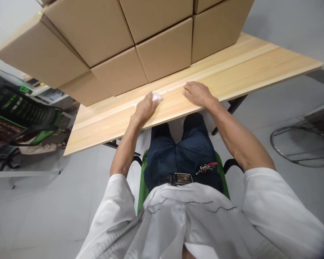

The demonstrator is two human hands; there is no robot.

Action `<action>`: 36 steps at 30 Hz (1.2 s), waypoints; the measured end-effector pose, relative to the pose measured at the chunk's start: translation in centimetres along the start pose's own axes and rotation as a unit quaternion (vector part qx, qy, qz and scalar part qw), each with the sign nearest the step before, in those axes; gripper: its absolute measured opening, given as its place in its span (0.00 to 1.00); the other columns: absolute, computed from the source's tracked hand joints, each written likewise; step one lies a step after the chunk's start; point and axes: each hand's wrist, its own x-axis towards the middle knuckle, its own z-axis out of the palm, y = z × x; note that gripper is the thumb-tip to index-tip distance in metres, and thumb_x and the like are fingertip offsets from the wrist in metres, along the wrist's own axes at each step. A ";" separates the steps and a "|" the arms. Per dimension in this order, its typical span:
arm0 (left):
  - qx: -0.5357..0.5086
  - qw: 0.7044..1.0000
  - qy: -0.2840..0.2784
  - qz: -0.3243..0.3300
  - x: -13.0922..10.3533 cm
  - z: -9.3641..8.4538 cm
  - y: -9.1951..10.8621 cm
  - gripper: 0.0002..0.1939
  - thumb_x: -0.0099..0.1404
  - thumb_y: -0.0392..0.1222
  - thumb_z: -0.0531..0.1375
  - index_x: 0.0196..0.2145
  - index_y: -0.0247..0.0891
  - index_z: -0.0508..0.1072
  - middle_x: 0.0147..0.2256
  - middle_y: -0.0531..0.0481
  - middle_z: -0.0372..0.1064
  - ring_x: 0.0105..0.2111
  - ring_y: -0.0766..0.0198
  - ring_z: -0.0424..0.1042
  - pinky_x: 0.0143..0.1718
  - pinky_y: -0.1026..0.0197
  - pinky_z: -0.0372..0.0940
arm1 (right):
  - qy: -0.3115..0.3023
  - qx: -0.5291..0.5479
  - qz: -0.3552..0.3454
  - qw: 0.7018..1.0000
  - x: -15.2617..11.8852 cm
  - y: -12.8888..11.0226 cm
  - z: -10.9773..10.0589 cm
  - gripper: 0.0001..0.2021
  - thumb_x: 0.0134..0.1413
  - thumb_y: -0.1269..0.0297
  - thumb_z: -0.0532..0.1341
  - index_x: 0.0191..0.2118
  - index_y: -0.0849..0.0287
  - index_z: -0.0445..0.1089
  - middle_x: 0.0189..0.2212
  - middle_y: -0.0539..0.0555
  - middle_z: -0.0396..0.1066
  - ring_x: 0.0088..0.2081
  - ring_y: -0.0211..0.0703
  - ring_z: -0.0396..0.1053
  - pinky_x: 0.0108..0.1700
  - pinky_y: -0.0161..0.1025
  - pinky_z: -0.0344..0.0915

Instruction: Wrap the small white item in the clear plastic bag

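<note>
My left hand (146,107) rests on the pale wooden tabletop (232,75), its fingers closed around a small white object (157,98). Only part of that object shows beside the thumb, and its kind is unclear. To the right, my right hand (197,93) lies on the same wood with its fingers curled in. Whatever may be under those fingers is hidden. A strip of bare wood separates the two hands. Just beyond them stand stacked brown cardboard boxes (164,50).
The boxes fill the table's far side like a wall. At left is a black-and-green office chair (21,108) near a cluttered desk. A round metal chair base (304,146) stands on the floor at right. Keys (205,168) hang at my belt above the green seat.
</note>
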 end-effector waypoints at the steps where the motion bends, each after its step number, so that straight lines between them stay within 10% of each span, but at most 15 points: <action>1: -0.014 1.000 -0.001 0.008 -0.3 -0.4 0.1 0.58 0.91 0.85 0.47 0.90 0.32 0.66 0.87 0.22 0.71 0.87 0.27 0.73 0.89 0.25 0.66 | 0.002 0.004 -0.004 1.000 -0.1 0.1 -0.1 0.28 0.89 0.54 0.50 0.63 0.61 0.87 0.70 0.73 0.85 0.75 0.76 0.77 0.80 0.69 0.72; 15: -0.027 0.999 -0.015 0.039 0.9 -1.3 -2.9 0.47 0.86 0.71 0.57 0.87 0.39 0.74 0.88 0.33 0.70 0.90 0.35 0.69 0.95 0.27 0.56 | 0.004 0.003 0.017 1.000 -0.6 -0.6 -0.7 0.23 0.87 0.57 0.52 0.57 0.54 0.87 0.69 0.68 0.87 0.71 0.71 0.79 0.77 0.64 0.76; 24: 0.018 0.998 -0.057 0.007 -0.4 -1.3 -0.7 0.48 0.89 0.64 0.56 0.94 0.36 0.63 0.93 0.36 0.58 0.94 0.41 0.60 0.97 0.37 0.49 | -0.015 -0.002 -0.003 1.000 -1.2 0.2 -0.9 0.18 0.83 0.58 0.54 0.53 0.54 0.83 0.67 0.75 0.87 0.68 0.72 0.81 0.70 0.64 0.78; 31: 0.024 0.999 0.006 0.029 -0.9 0.1 -1.1 0.42 0.94 0.64 0.55 0.86 0.29 0.75 0.84 0.27 0.76 0.83 0.35 0.77 0.89 0.39 0.65 | -0.037 0.024 0.034 0.998 -1.5 0.2 -1.4 0.27 0.82 0.54 0.52 0.67 0.56 0.83 0.83 0.76 0.77 0.84 0.74 0.72 0.84 0.68 0.69; 36: 0.012 0.998 0.060 0.030 -0.9 1.0 -1.3 0.33 0.97 0.58 0.52 0.80 0.36 0.82 0.81 0.30 0.81 0.82 0.39 0.79 0.87 0.41 0.67 | -0.051 -0.002 0.035 0.998 -1.4 0.6 -1.4 0.25 0.79 0.47 0.49 0.59 0.48 0.81 0.77 0.77 0.83 0.76 0.82 0.80 0.73 0.72 0.76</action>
